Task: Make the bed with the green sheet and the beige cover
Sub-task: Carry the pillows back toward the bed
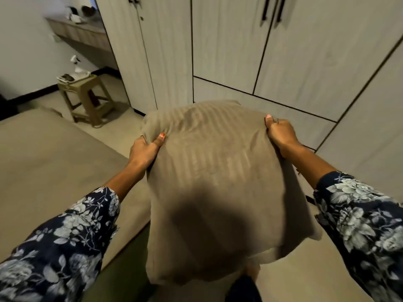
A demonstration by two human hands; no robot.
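Beige cover (209, 184), faintly striped and folded into a thick pad, hung at the centre of the head view, held up in front of the person above the floor (305, 275). Left hand (145, 149), at about nine o'clock of the cover, kept a clenched grip on its upper left edge, thumb pressed on top. Right hand (281, 132), at about two o'clock, gripped the upper right edge, fingers curled behind the cloth. Both sleeves (65, 243) showed a dark floral print. At eight o'clock lay the bed (43, 162), its top beige and a green strip along its side. A plastic stool (87, 99) stood at ten o'clock, beside the pale wardrobe doors (229, 46) at twelve.
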